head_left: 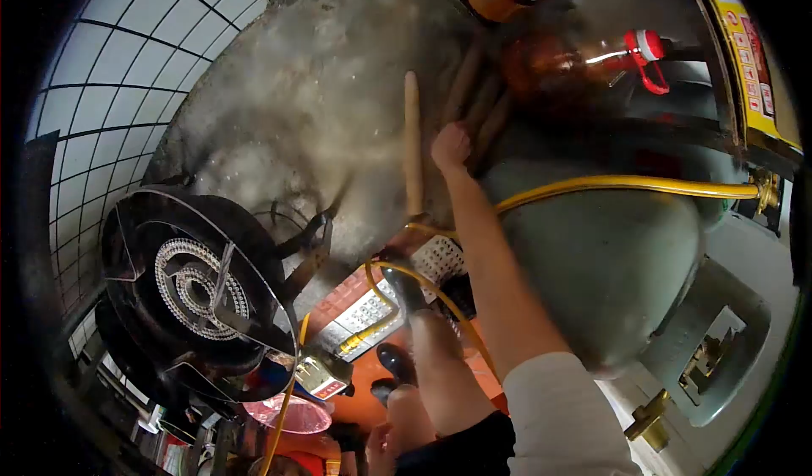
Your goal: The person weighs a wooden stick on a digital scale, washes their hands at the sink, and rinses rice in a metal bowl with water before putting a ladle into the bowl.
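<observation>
My right hand point(452, 146) is closed, at the end of my outstretched arm. Dark brown stick-like pieces point(486, 117) lie right by its fingers, and what is inside the fist, if anything, is hidden. To its left, a pale wooden rod point(412, 138) lies apart from it. Close on the right of my forearm is a large grey-green gas cylinder point(600, 265). Low in the view, my left hand point(381, 449) shows only in part beside my bare leg point(448, 366), its fingers too unclear to read.
A black gas burner point(203, 290) stands at the left by a tiled wall point(110, 95). Yellow hoses point(626, 186) run across to a brass valve point(765, 191). A large bottle with a red cap point(647, 45) lies at upper right. A pink basket point(292, 414) is below the burner.
</observation>
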`<state>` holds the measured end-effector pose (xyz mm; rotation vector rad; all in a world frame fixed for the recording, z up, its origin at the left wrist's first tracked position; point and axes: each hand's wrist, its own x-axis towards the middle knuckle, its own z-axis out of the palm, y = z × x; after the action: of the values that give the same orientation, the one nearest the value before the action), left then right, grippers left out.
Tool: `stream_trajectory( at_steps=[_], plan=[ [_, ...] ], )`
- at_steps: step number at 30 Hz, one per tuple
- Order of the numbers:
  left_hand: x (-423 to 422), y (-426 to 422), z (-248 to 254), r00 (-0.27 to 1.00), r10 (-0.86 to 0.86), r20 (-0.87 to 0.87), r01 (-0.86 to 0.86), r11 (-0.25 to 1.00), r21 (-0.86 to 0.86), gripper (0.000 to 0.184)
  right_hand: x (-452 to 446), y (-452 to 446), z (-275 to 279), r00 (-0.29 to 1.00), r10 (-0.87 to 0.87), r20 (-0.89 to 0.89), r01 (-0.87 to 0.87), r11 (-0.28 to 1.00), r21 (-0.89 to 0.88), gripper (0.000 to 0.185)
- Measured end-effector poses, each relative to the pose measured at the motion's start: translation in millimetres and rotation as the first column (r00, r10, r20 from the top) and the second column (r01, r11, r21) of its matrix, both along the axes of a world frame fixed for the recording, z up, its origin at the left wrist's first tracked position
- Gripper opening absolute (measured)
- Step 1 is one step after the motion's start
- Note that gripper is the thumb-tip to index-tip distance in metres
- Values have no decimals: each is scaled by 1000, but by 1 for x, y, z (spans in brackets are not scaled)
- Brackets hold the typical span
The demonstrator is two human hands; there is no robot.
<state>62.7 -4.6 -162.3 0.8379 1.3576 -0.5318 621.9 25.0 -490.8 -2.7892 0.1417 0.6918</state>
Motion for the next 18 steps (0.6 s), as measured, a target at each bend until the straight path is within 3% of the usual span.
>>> stream_trajectory(
  at_steps=[3, 6, 9, 12, 13, 15, 18],
  plan=[
    [-10, -12, -8, 997, 48, 65, -50, 998, 30, 46, -1, -4, 18, 995, -46, -85, 48, 999, 24, 50],
    [-5, -22, -2, 910, 325, 256, -326, 944, -42, 45, -43, -29, -39, 941, -33, 337, 2, 996, 92, 60],
    [-4, -17, 0, 981, 44, 190, -41, 999, -24, 43, -69, -43, -18, 969, -210, -134, 249, 841, 480, 56],
    [50, 6, 27, 904, -172, 391, 90, 971, 220, 36, -105, -65, -52, 901, -105, -420, 389, 623, 678, 52],
    [42, 2, 25, 903, -246, 352, 155, 951, 268, 35, -115, -67, -47, 850, -57, -524, 473, 521, 710, 51],
    [18, -13, 13, 886, -381, 264, 281, 894, 350, 32, -130, -53, 21, 682, 94, -725, 691, 241, 681, 49],
    [41, -11, 28, 984, -167, 67, 150, 965, 214, 25, -158, -40, 78, 582, 82, -809, 790, 182, 586, 49]
  ],
)
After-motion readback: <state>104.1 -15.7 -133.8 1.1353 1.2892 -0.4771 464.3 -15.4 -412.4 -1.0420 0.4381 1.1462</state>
